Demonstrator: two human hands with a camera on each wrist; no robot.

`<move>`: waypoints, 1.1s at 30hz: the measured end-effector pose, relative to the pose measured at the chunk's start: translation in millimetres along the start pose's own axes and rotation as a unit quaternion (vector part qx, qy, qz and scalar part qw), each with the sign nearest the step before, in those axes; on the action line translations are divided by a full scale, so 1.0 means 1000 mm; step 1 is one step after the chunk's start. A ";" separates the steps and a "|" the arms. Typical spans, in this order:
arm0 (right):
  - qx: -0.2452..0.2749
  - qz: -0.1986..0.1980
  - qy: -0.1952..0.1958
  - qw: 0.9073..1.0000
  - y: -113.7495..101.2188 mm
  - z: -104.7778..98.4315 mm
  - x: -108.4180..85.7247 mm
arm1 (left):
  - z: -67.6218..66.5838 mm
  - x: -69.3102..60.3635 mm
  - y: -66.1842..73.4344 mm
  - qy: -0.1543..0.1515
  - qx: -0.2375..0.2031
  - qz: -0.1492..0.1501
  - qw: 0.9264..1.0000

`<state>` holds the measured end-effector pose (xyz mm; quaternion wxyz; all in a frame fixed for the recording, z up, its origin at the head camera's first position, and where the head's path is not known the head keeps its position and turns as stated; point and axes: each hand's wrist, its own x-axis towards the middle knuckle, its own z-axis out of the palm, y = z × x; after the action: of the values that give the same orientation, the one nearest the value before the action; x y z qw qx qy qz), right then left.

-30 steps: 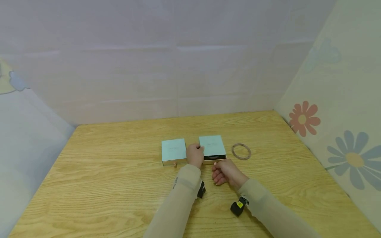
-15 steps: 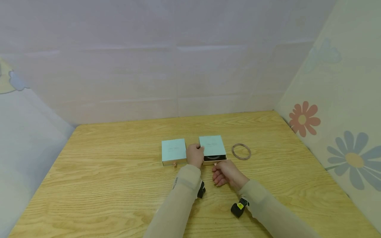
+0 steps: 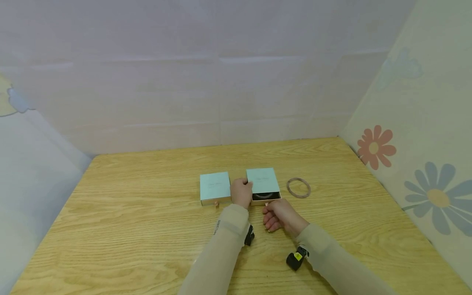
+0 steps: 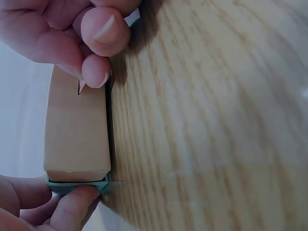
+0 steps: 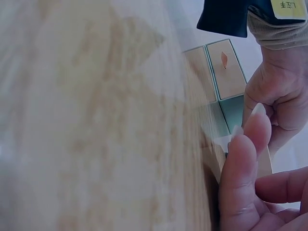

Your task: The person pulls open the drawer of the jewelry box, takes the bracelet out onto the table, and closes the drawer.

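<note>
Right hand (image 3: 282, 215) pinches the tab (image 4: 81, 87) of drawer (image 4: 77, 134); beside this grip, left hand (image 3: 241, 193) holds the cover (image 3: 263, 179), probably for steadiness.

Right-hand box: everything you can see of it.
The right-hand box is flat, squarish and cardboard-looking, lying on the table. Its pale mint sleeve bears faint lettering, too small to read. The tan-fronted drawer, dark inside, stands partly out toward the person, showing part of a ring-shaped item. The left hand grips the sleeve's left side; the right hand pinches the drawer's pull tab.
</note>
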<state>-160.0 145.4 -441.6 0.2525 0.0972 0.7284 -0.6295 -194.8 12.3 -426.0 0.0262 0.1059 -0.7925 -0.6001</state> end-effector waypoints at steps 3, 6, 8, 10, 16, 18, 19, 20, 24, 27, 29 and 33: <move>0.004 0.002 -0.009 1.000 0.002 -0.001 0.001 | 0.000 0.000 0.000 -0.001 0.000 0.003 1.000; 0.005 0.000 -0.016 1.000 0.001 -0.002 0.000 | 0.000 0.000 0.000 0.002 0.004 0.009 1.000; 0.002 -0.001 -0.012 1.000 -0.002 0.000 -0.004 | 0.001 0.000 0.000 0.003 0.006 0.011 1.000; 0.002 -0.002 -0.013 1.000 -0.002 0.000 -0.004 | 0.001 0.001 0.000 0.003 0.010 0.011 1.000; 0.005 -0.002 -0.014 1.000 -0.001 0.000 -0.004 | 0.001 0.002 -0.002 -0.002 0.024 0.002 1.000; 0.006 -0.001 -0.013 1.000 0.000 0.000 -0.004 | 0.001 0.002 -0.002 -0.003 0.029 0.002 1.000; 0.007 0.000 -0.012 1.000 0.000 0.000 -0.004 | 0.001 0.002 -0.001 -0.003 0.031 0.002 1.000; 0.008 0.002 -0.010 1.000 0.000 0.000 -0.004 | 0.001 0.002 -0.001 -0.004 0.034 0.002 0.999; 0.008 0.004 -0.003 1.000 0.001 0.000 -0.004 | 0.000 0.001 0.000 -0.008 0.032 0.000 0.999; 0.005 0.004 -0.001 1.000 0.002 0.001 -0.004 | 0.000 0.001 0.000 -0.010 0.029 0.001 1.000; 0.004 0.004 0.001 1.000 0.003 0.001 -0.005 | 0.001 0.001 0.000 -0.009 0.028 0.002 1.000; 0.001 0.003 0.002 1.000 0.003 0.001 -0.006 | 0.001 0.002 -0.002 -0.008 0.030 0.003 1.000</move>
<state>-153.6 146.1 -441.7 0.2527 0.1010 0.7278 -0.6295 -196.6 12.3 -428.1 0.0187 0.0993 -0.8107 -0.5767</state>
